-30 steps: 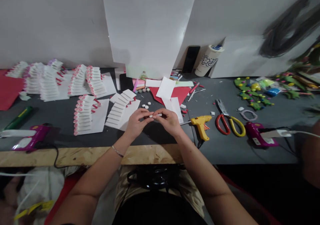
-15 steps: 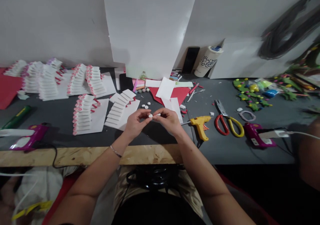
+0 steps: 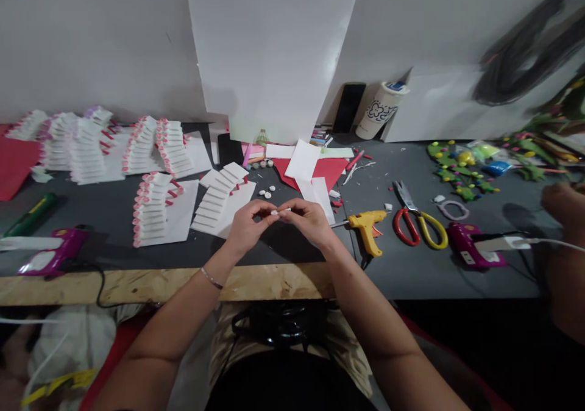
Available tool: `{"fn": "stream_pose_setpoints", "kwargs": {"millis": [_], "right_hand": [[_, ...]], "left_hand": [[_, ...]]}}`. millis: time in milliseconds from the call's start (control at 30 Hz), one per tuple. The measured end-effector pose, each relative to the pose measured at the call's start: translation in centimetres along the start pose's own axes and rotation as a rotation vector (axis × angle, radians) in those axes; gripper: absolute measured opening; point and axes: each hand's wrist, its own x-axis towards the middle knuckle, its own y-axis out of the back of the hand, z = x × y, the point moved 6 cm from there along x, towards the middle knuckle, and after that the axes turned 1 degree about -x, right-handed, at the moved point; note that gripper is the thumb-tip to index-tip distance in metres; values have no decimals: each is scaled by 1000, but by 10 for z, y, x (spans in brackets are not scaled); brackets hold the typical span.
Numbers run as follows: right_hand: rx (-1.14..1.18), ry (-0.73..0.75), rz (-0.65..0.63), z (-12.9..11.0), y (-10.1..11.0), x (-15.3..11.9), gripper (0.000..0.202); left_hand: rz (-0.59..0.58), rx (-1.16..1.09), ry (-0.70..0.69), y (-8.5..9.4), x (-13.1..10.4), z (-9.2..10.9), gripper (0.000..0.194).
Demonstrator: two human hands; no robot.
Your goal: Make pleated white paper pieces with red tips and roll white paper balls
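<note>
My left hand (image 3: pixel 247 224) and my right hand (image 3: pixel 309 221) meet fingertip to fingertip over the dark grey table (image 3: pixel 402 264). Between them they pinch a small white piece (image 3: pixel 275 212), round at the left end with a thin white stick toward my right fingers. A few more small white discs (image 3: pixel 264 194) lie on the table just behind my hands. Rows of white paper strips with red and pink ends (image 3: pixel 153 210) sit to the left of my left hand.
A yellow glue gun (image 3: pixel 368 228) lies right of my right hand, then red-and-yellow scissors (image 3: pixel 418 222) and a magenta glue gun (image 3: pixel 470 245). Another magenta glue gun (image 3: pixel 55 253) lies far left. Another person's hand (image 3: pixel 564 202) is at the right edge. A paper cup (image 3: pixel 381 111) and a white sheet (image 3: pixel 274 51) stand behind.
My hands stay together on the small white piece with only slight finger shifts. The other person's hand at the right edge has risen into view.
</note>
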Motion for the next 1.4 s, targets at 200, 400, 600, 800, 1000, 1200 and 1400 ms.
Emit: {"fn": "stream_pose_setpoints", "kwargs": {"millis": [200,400,600,800,1000,1200,1400], "right_hand": [[33,1,16,-3,3,2,23],[46,-14,-7,-3,0,2,26],[42,83,-23,-9,2,0,24],[-44,195,-65,-19,5,-1,23],[-215,354,-51,-31,10,-6,14],[-592,583,-88,-47,3,-19,12],[-930,698,-175,-59,-8,-26,23]], "left_hand": [[-44,47,-69,0,0,9,11],[-45,37,-96,-1,0,13,10],[-41,-130,94,-2,1,2,10],[-67,-354,350,-5,-2,-14,23],[-116,-425,488,-8,-4,-19,29],[-172,-497,585,-12,-6,-18,26],[-297,-647,713,-18,-10,-15,26]]}}
